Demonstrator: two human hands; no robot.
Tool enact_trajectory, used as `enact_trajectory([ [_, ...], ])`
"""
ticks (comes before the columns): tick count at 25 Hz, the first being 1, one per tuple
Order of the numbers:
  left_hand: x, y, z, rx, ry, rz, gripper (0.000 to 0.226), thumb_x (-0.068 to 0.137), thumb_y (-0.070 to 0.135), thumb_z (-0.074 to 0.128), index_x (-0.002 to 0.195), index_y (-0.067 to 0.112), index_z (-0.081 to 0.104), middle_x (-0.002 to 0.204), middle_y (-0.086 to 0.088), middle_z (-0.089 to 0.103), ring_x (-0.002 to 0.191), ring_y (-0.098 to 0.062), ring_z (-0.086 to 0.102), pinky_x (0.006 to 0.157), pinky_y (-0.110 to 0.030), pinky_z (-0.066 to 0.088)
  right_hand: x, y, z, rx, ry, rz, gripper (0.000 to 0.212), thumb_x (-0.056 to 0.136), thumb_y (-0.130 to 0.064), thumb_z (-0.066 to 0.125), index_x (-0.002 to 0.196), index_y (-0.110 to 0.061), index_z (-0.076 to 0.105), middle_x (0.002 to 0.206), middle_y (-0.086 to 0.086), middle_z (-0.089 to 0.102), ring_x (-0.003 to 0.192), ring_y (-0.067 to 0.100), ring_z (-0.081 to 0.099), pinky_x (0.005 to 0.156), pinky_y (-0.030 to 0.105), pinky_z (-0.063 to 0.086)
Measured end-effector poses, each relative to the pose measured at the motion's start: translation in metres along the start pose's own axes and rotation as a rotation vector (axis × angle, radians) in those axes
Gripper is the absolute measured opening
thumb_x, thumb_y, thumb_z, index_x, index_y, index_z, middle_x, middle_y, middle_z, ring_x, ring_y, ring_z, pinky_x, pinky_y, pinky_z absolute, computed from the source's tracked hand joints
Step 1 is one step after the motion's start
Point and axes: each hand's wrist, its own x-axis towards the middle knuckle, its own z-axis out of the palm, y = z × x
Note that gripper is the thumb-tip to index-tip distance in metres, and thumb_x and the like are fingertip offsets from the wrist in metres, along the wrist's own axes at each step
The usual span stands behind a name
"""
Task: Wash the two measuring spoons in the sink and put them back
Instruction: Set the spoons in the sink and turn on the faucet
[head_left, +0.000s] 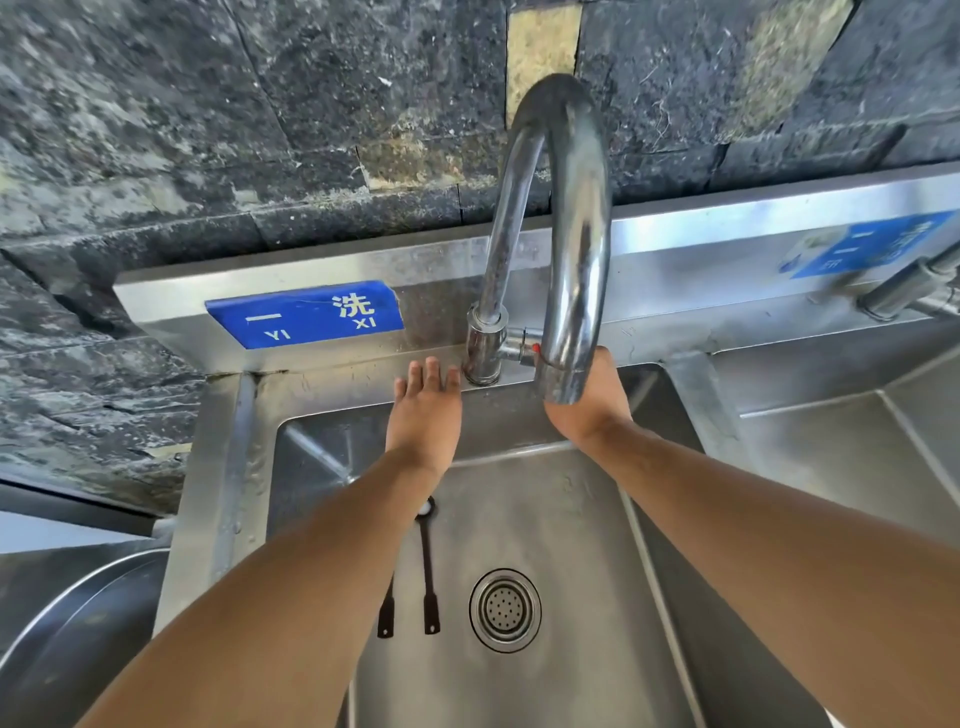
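Observation:
Two black-handled measuring spoons lie on the floor of the steel sink (571, 519). One spoon (427, 566) shows its long handle and a pale bowl end by my left forearm. Of the other spoon (386, 613) only the handle's end shows below that forearm. My left hand (425, 410) is stretched flat, fingers apart, toward the base of the tap (566, 249) and holds nothing. My right hand (589, 410) reaches behind the spout to the tap's lever (519, 347); its fingers are hidden. No water is running.
A round drain strainer (505, 609) sits in the sink floor right of the spoons. A blue sign (306, 313) is fixed on the back ledge. A second basin (857, 441) lies to the right, a large steel bowl (78, 639) to the left.

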Motion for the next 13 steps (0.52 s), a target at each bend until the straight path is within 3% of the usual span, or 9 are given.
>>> enact_trajectory([
  [2, 0.002, 0.001, -0.005, -0.008, -0.003, -0.010, 0.061, 0.097, -0.003, 0.037, 0.155, 0.001, 0.017, 0.162, -0.025, 0.019, 0.148, -0.044, 0.020, 0.120, -0.053, 0.021, -0.004, -0.001, 0.000, 0.039, 0.004, -0.005, 0.014, 0.101, -0.008, 0.050, 0.105, -0.001, 0.060, 0.068, 0.003, 0.044, 0.082, 0.029, 0.048, 0.086, 0.052, 0.050],
  [3, 0.002, 0.001, -0.007, -0.022, -0.003, -0.019, 0.060, 0.097, -0.004, 0.036, 0.154, -0.001, 0.018, 0.161, -0.025, 0.020, 0.148, -0.044, 0.021, 0.119, -0.053, 0.023, -0.005, -0.001, 0.000, 0.052, -0.005, -0.009, 0.011, 0.101, -0.007, 0.050, 0.097, -0.013, 0.058, 0.068, -0.003, 0.039, 0.083, 0.028, 0.047, 0.086, 0.049, 0.048],
  [5, 0.002, 0.003, -0.010, -0.029, 0.001, -0.026, 0.059, 0.098, -0.005, 0.035, 0.154, -0.002, 0.018, 0.160, -0.025, 0.022, 0.147, -0.043, 0.023, 0.118, -0.051, 0.025, -0.003, 0.000, 0.000, 0.005, -0.009, -0.014, 0.038, 0.101, -0.008, 0.047, 0.073, -0.031, 0.035, 0.065, -0.004, 0.037, 0.074, 0.024, 0.045, 0.075, 0.043, 0.046],
  [6, 0.001, 0.003, -0.011, -0.022, -0.001, -0.026, 0.059, 0.098, -0.005, 0.035, 0.154, -0.001, 0.018, 0.160, -0.025, 0.022, 0.147, -0.042, 0.023, 0.118, -0.051, 0.025, -0.001, 0.003, 0.001, -0.007, -0.014, -0.013, 0.043, 0.102, -0.009, 0.046, 0.069, -0.031, 0.030, 0.062, -0.002, 0.039, 0.068, 0.022, 0.044, 0.068, 0.039, 0.043],
  [8, -0.001, 0.004, -0.012, -0.014, 0.005, -0.027, 0.060, 0.097, -0.005, 0.034, 0.154, 0.000, 0.017, 0.160, -0.025, 0.023, 0.147, -0.041, 0.023, 0.119, -0.051, 0.024, 0.005, 0.006, 0.001, -0.017, -0.039, -0.026, 0.036, 0.101, -0.009, 0.046, 0.070, -0.025, 0.039, 0.061, 0.001, 0.045, 0.063, 0.021, 0.047, 0.062, 0.032, 0.039],
  [10, -0.005, 0.005, -0.013, -0.062, 0.013, -0.041, 0.061, 0.096, -0.006, 0.033, 0.155, 0.001, 0.019, 0.159, -0.024, 0.025, 0.147, -0.041, 0.023, 0.119, -0.050, 0.023, 0.011, 0.011, 0.002, -0.080, -0.076, -0.053, 0.019, 0.102, -0.011, 0.046, 0.084, -0.018, 0.049, 0.065, 0.004, 0.051, 0.066, 0.022, 0.051, 0.061, 0.029, 0.039],
  [13, -0.009, 0.006, -0.018, -0.137, 0.049, -0.065, 0.061, 0.095, -0.008, 0.034, 0.154, 0.003, 0.026, 0.154, -0.025, 0.032, 0.141, -0.042, 0.031, 0.117, -0.048, 0.029, 0.013, 0.014, 0.002, -0.124, -0.079, -0.086, 0.013, 0.101, -0.011, 0.048, 0.095, -0.012, 0.060, 0.072, 0.009, 0.058, 0.068, 0.022, 0.053, 0.062, 0.028, 0.040],
])
